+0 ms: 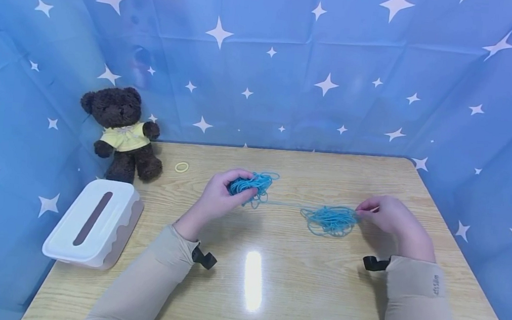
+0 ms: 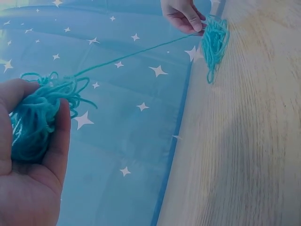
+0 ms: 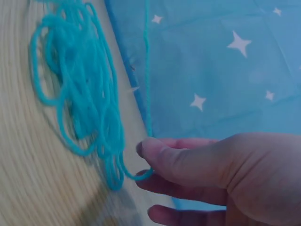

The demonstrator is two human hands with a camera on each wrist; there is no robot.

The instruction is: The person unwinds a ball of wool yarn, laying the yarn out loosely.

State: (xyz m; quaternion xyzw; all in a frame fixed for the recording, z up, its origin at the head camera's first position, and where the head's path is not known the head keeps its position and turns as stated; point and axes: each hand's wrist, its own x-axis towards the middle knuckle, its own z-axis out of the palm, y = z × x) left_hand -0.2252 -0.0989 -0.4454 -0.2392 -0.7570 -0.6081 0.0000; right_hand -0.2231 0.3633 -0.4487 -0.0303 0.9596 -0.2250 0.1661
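A bundle of blue yarn [image 1: 260, 183] is gripped in my left hand [image 1: 221, 197], above the table, with loops spilling past the fingertips. In the left wrist view the thumb and fingers curl round this yarn bundle [image 2: 35, 125]. My right hand [image 1: 392, 220] pinches a single strand between thumb and fingers, seen closely in the right wrist view, where the hand [image 3: 202, 174] is at lower right. Beside it, a loose pile of the same yarn [image 1: 330, 220] lies on the table. One strand [image 2: 136, 52] runs taut between the two hands.
A dark brown teddy bear [image 1: 123, 133] in a yellow shirt sits at the table's back left. Near it lies a small yellow ring [image 1: 181, 167]. A white lidded box [image 1: 91, 219] with a slot stands on the left edge of the wooden table [image 1: 308, 296]. A starry blue curtain [image 1: 281, 81] surrounds it.
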